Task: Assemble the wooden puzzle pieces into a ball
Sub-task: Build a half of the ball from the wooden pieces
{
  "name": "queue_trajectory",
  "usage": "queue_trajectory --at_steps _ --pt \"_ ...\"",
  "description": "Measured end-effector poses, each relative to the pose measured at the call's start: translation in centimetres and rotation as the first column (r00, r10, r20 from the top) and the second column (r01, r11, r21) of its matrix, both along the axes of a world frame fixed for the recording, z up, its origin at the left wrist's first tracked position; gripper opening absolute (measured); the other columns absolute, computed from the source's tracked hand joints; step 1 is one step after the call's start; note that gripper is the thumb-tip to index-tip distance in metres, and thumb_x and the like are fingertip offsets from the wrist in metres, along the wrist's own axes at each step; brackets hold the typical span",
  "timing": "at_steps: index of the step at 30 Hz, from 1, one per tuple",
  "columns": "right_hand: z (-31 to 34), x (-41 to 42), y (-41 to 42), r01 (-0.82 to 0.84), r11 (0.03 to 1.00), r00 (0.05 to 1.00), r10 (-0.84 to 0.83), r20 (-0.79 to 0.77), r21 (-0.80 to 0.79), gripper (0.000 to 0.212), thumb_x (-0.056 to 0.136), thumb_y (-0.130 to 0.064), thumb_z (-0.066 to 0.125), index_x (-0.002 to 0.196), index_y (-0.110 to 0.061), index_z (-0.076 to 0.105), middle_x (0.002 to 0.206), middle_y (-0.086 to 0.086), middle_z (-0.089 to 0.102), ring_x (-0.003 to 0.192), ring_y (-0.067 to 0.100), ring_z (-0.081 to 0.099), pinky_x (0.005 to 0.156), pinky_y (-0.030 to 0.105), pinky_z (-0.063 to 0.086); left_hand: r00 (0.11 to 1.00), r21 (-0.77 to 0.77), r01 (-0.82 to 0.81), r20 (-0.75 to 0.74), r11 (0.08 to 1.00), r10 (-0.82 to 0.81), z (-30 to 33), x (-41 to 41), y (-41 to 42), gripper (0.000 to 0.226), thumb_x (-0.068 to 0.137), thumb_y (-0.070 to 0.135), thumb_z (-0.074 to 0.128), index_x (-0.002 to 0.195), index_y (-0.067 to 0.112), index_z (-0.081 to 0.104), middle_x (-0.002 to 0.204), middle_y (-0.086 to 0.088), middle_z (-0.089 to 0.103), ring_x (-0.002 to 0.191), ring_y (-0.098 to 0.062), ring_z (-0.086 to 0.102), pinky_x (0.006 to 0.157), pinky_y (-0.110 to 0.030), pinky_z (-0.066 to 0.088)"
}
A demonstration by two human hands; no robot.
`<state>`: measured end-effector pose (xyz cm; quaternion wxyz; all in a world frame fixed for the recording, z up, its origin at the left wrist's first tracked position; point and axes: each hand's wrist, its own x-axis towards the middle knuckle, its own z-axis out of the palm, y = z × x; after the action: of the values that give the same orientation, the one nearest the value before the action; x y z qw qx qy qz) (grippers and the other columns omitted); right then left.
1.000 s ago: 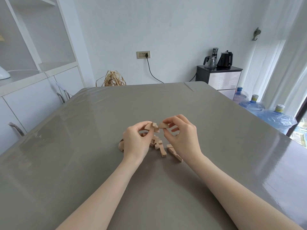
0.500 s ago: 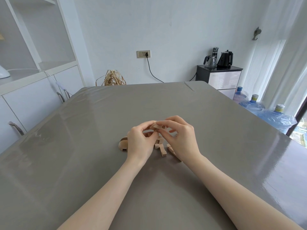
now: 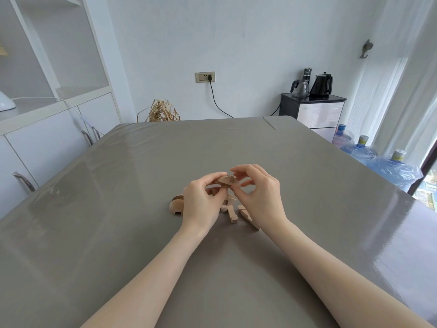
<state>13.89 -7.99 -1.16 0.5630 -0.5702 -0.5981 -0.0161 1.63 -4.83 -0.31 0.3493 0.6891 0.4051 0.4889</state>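
Your left hand (image 3: pixel 201 204) pinches a rounded piece (image 3: pixel 224 180) from its left end; your right hand (image 3: pixel 261 197) has its fingers loosely curled, fingertips just touching that piece's right end. Whether a second piece is mated there is hidden. The piece's long axis runs left to right between your hands, above the loose pieces (image 3: pixel 233 213) lying mid-table, toward the near edge of the table (image 3: pixel 307 185). A curved piece (image 3: pixel 176 205) lies just left of your left hand, partly hidden.
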Motion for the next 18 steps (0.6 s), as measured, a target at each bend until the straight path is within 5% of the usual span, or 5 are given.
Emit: queue_trajectory --at_steps 4,11,18 --pt "0.19 0.04 -0.08 0.008 0.999 0.999 -0.010 -0.031 -0.044 0.010 0.082 -0.013 0.072 0.090 -0.019 0.070 0.084 -0.017 0.061 0.077 -0.010 0.054 0.068 0.002 0.038 1.000 0.051 0.023 -0.017 0.998 -0.022 -0.15 0.02 -0.01 0.021 0.086 0.006 0.064 0.101 0.018 0.072 0.087 0.009 0.073 0.079 -0.004 0.067 0.066 -0.010 0.048" --pt "0.61 0.21 -0.31 -0.036 0.992 0.993 0.022 -0.118 -0.117 0.007 0.083 -0.025 0.073 0.088 -0.022 0.076 0.080 -0.011 0.071 0.078 0.008 0.064 0.073 0.012 0.048 0.998 0.055 0.063 -0.006 0.996 -0.063 0.15 -0.14 -0.13 0.018 0.089 0.007 0.062 0.103 0.012 0.072 0.083 -0.002 0.073 0.064 0.001 0.065 0.057 -0.008 0.044" --pt "0.75 0.27 -0.25 -0.031 0.997 0.999 0.028 -0.045 -0.072 0.008 0.082 -0.018 0.074 0.089 -0.016 0.077 0.078 0.000 0.072 0.075 0.015 0.064 0.074 0.021 0.049 0.996 0.032 0.084 0.021 0.996 -0.084 0.44 -0.18 -0.24 0.018 0.089 0.004 0.061 0.104 0.008 0.071 0.084 -0.005 0.073 0.063 0.003 0.066 0.055 -0.008 0.045"
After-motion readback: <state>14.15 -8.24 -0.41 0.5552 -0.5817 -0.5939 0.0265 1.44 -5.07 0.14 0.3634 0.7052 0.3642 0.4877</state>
